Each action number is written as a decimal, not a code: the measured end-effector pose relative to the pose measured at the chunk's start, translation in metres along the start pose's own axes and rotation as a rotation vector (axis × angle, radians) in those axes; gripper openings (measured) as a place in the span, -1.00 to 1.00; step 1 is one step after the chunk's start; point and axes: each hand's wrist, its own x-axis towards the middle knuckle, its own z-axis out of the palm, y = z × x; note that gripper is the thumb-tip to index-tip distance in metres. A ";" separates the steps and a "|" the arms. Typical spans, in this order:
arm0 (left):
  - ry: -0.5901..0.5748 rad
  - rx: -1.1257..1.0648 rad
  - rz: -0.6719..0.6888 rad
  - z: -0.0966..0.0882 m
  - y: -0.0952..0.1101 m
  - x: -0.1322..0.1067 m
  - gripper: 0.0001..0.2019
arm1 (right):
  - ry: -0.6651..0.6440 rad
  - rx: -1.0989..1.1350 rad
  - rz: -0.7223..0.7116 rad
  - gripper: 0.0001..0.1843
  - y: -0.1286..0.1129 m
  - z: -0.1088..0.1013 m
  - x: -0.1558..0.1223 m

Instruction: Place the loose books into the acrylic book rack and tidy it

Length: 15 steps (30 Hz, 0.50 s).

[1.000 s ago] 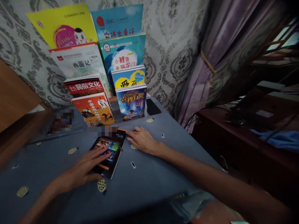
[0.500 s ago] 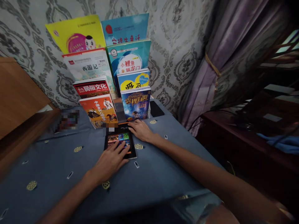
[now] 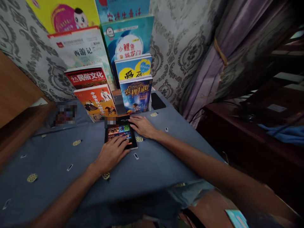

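We see a black book lying flat on the table, its top edge just in front of the standing books. Our left hand rests palm down across its lower part, fingers straight and slightly spread, not closed on anything; it hides the bottom left of the cover. Our right hand lies with fingers extended at the upper right edge, touching it; we cannot tell whether a fingertip reaches underneath. A pixelated patch covers the book's upper left corner, and the small print is too fine for us to read.

Behind it, an orange book and a dark blue book stand at the front of two stepped rows, each hiding the lower part of the one behind. The yellow book at the back is cut off by the upper border. A dark flat slab lies beside the blue book, partly behind it.

To our left, patterned cloth stretches from the hand to a wooden panel; another pixelated patch masks something there. The table's right edge slants beneath our right forearm, with a purple curtain and shadowy dark furniture beyond.
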 end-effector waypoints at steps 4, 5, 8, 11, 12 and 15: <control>0.020 -0.010 0.010 -0.004 0.001 0.001 -0.67 | 0.004 0.073 -0.069 -0.57 -0.003 0.000 -0.023; 0.030 -0.012 0.010 -0.005 0.001 0.001 -0.67 | 0.012 0.102 -0.089 -0.58 -0.004 -0.001 -0.029; 0.064 -0.005 0.017 -0.007 0.002 0.003 -0.68 | 0.050 0.222 -0.133 -0.61 -0.009 -0.005 -0.046; 0.081 0.016 0.029 -0.008 0.003 0.004 -0.68 | 0.071 0.362 -0.138 -0.61 -0.016 -0.009 -0.056; 0.086 0.022 0.031 -0.009 0.003 0.005 -0.68 | 0.070 0.397 -0.133 -0.61 -0.019 -0.011 -0.058; 0.098 0.028 0.037 -0.010 0.001 0.005 -0.68 | 0.061 0.460 -0.121 -0.60 -0.024 -0.012 -0.059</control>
